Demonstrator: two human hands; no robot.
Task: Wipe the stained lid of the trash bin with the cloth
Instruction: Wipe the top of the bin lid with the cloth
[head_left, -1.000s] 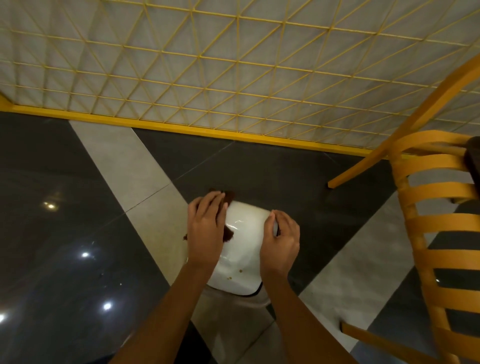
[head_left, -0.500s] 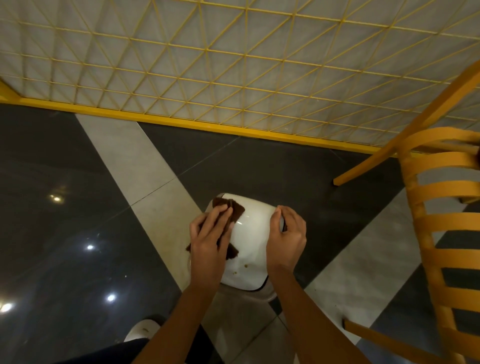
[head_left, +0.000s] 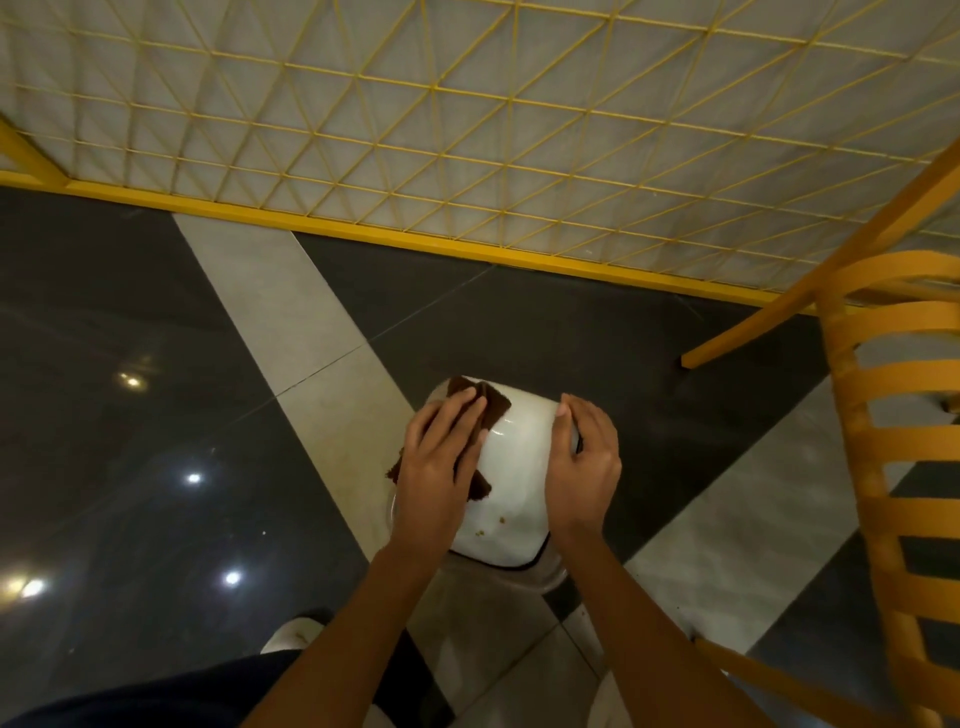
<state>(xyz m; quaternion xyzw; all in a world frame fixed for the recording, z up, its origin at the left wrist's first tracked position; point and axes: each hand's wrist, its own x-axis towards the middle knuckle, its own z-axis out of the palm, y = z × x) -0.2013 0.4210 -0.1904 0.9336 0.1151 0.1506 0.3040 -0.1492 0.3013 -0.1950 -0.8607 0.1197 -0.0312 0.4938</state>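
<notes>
While the right hand (head_left: 584, 462) grips the lid (head_left: 514, 467), the flat left hand (head_left: 436, 467) has pushed the cloth (head_left: 493, 408) farther forward.

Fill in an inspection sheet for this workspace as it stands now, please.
Surface: glossy floor of dark and light tiles, reflecting lamps.
Job's things: white trash bin lid with brown specks near its front edge; brown cloth lying on its far left part.
Clutter: nothing seen.
Hands: left hand presses flat on the cloth, fingers straight; right hand grips the lid's right edge.
Cables: nothing seen.
Surroundings: yellow lattice panel behind the bin; yellow slatted chair to the right; the person's shoe at lower left.
</notes>
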